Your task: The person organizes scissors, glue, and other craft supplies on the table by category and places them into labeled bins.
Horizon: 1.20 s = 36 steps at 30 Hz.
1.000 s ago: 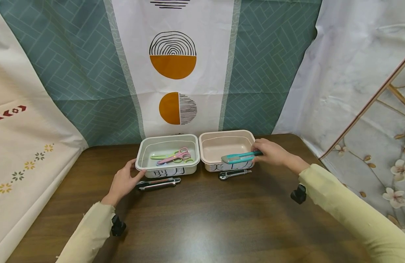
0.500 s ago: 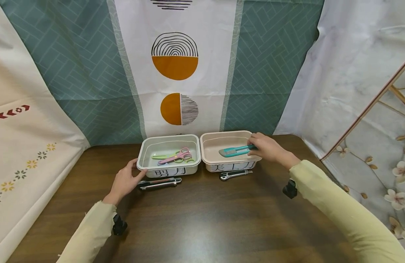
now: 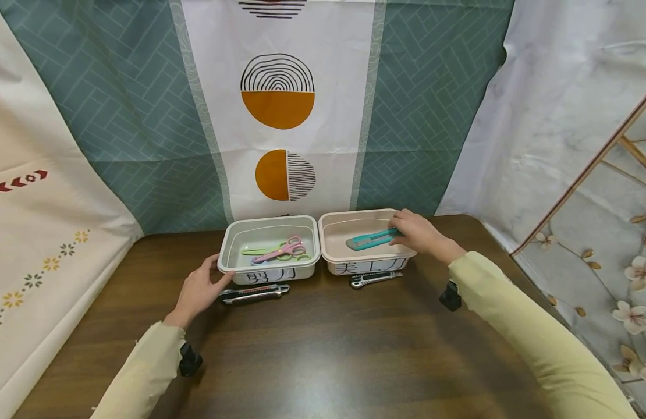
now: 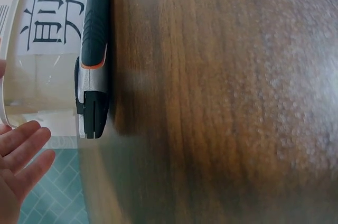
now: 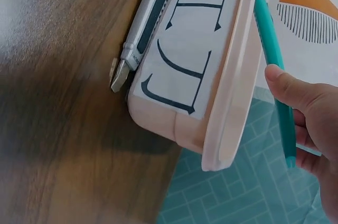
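My right hand (image 3: pixel 413 231) pinches a teal utility knife (image 3: pixel 372 239), thumb on its near side in the right wrist view, and holds it over the pink bin (image 3: pixel 324 251). The knife's front end points left. My left hand (image 3: pixel 198 290) rests at the left front corner of the grey-green bin (image 3: pixel 223 247), with its thumb at the rim and its other fingers extended, as the left wrist view shows. In that bin lie pink scissors (image 3: pixel 274 254) and green scissors (image 3: pixel 252 251), one crossing the other.
A black and silver utility knife (image 3: pixel 254 293) lies before the left bin, a smaller one (image 3: pixel 374 279) before the right bin. Both bins carry paper labels with black characters. They stand side by side at the back of the wooden table (image 3: pixel 312 349), before a patterned curtain (image 3: pixel 422 116).
My right hand has moved left and inward with the teal utility knife, from the pink bin's front right edge to over its inside. My left hand stays at its bin's corner.
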{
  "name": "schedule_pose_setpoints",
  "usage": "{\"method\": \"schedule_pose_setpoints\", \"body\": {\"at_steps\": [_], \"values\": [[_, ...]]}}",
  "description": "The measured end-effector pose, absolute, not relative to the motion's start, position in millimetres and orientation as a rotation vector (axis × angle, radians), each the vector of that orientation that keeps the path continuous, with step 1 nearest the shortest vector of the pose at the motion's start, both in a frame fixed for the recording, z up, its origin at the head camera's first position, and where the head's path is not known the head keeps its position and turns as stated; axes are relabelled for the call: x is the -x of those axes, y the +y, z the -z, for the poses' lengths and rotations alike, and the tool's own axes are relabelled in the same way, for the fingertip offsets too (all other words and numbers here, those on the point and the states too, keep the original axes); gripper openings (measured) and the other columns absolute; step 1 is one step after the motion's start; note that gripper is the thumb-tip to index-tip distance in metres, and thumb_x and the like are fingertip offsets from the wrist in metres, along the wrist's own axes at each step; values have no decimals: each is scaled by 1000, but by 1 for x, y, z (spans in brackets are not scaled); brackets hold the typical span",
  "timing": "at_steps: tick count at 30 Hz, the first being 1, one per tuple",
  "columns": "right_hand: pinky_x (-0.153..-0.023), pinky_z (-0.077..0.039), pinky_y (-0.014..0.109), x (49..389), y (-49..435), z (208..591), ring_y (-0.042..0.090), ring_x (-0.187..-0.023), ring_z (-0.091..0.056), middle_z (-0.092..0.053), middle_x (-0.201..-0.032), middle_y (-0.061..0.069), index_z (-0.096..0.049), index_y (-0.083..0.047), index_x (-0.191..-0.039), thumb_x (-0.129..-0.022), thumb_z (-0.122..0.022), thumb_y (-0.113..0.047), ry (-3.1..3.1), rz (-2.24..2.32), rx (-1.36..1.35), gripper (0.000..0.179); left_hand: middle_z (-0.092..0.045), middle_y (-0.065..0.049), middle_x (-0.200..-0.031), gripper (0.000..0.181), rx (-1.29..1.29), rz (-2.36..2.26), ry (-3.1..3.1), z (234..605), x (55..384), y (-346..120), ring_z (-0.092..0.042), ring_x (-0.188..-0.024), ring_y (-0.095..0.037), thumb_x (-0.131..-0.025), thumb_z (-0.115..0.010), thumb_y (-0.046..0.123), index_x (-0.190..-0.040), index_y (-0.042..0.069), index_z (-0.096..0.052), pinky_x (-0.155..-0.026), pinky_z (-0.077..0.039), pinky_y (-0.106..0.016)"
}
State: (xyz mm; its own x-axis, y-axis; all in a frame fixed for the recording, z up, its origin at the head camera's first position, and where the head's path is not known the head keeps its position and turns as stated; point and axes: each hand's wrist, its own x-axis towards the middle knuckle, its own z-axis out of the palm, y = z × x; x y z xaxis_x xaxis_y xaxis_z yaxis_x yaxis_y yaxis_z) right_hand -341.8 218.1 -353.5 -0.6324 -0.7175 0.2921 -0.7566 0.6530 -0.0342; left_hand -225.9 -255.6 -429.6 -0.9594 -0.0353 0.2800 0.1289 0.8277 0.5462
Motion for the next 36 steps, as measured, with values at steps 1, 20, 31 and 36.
{"method": "schedule_pose_setpoints", "body": {"at_steps": [1,20,31,36], "values": [[-69,-40,35,342,217,354,22,-76,-46,-54,-86,7,-62,-2,-89,-73,-75,-18,-2617,-229,-1192,26,-58,-23,-112,61,69,846,-2732,430,226,-256,-56,-100,-36,-86,-58,38,-129,-1,-40,-82,-41,-53],[-69,-42,37,345,203,359,24,-78,-48,-53,-83,8,-64,0,-88,-71,-76,-12,-2582,-172,-1269,24,-57,-23,-113,63,59,852,-2738,429,225,-255,-56,-99,-35,-86,-57,41,-130,-1,-39,-80,-43,-52],[-69,-43,36,350,199,362,22,-76,-49,-54,-84,10,-66,1,-89,-70,-76,-10,-2624,-240,-1288,23,-58,-23,-112,62,57,859,-2730,429,225,-254,-57,-100,-36,-86,-58,40,-130,-1,-39,-82,-42,-54],[-66,-44,35,351,199,361,20,-74,-49,-55,-83,9,-67,0,-90,-72,-75,-13,-2695,-251,-1264,23,-58,-23,-112,62,50,861,-2734,428,226,-253,-57,-100,-36,-86,-58,41,-129,0,-40,-82,-42,-54]]}}
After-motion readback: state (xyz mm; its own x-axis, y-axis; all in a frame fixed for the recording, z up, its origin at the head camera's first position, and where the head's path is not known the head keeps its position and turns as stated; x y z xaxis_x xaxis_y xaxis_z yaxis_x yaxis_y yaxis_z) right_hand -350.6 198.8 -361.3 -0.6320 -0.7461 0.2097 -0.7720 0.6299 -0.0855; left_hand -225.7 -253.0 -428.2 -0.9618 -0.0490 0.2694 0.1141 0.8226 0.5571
